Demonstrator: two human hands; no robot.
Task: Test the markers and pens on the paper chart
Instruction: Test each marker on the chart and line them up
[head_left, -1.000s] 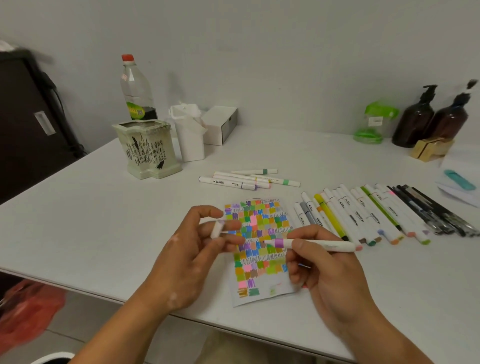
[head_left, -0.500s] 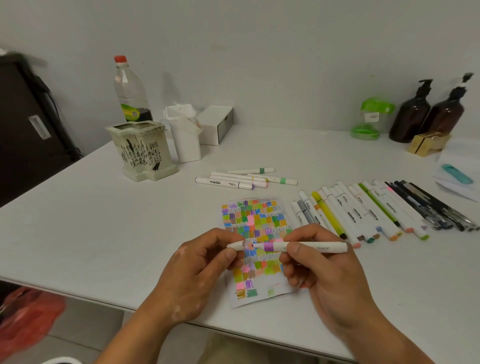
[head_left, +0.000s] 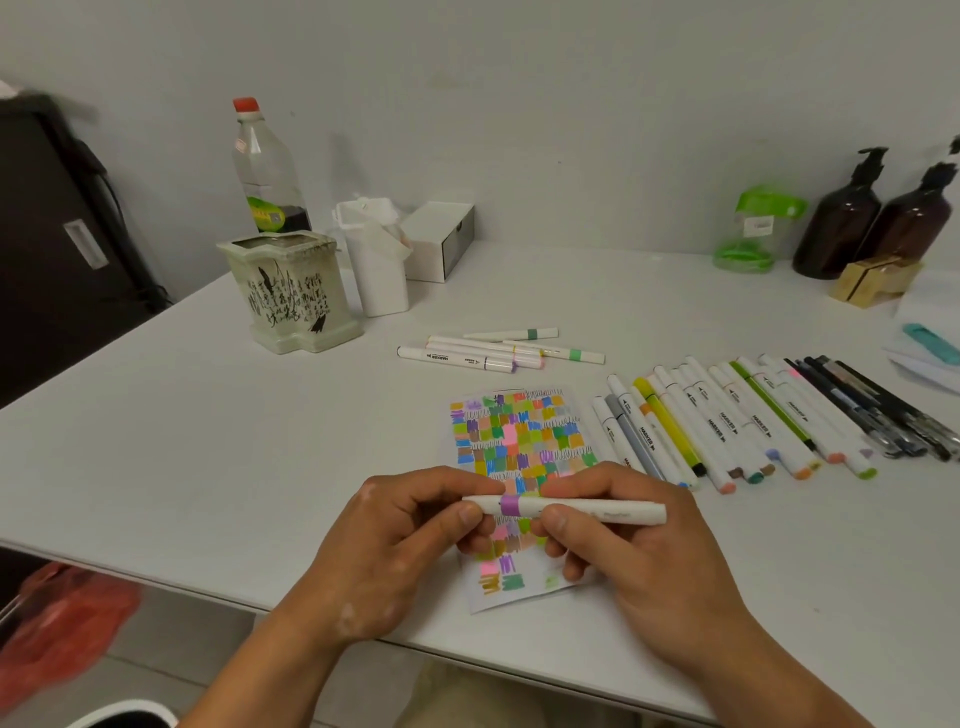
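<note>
Nearest: left hand (head_left: 384, 551) and right hand (head_left: 639, 551) meet over the lower half of the paper chart (head_left: 519, 436), sharing one purple-banded marker (head_left: 587, 510) held level.

Left thumb and fingers are pinched on its cap (head_left: 482, 503). Right fingers are curled tight round the barrel.

Change: a second ago the cap was off, in my left hand, apart from the marker. Half a second ago it was meeting the tip. Now it looks seated, with no gap visible.

Reading: this colour is done, and I judge its swatch is already on the chart. Next I set it down and draw a fresh one.

Chart lies flat on the white table (head_left: 208, 441), mostly filled with colour blocks. Free space shows only along its near edge.

At 2 o'clock from the chart: the long row of markers (head_left: 727, 421), with dark pens (head_left: 883, 415) at its far right end.

At 12 o'clock: a small separate cluster of markers (head_left: 488, 353), probably the tested pile.
</note>
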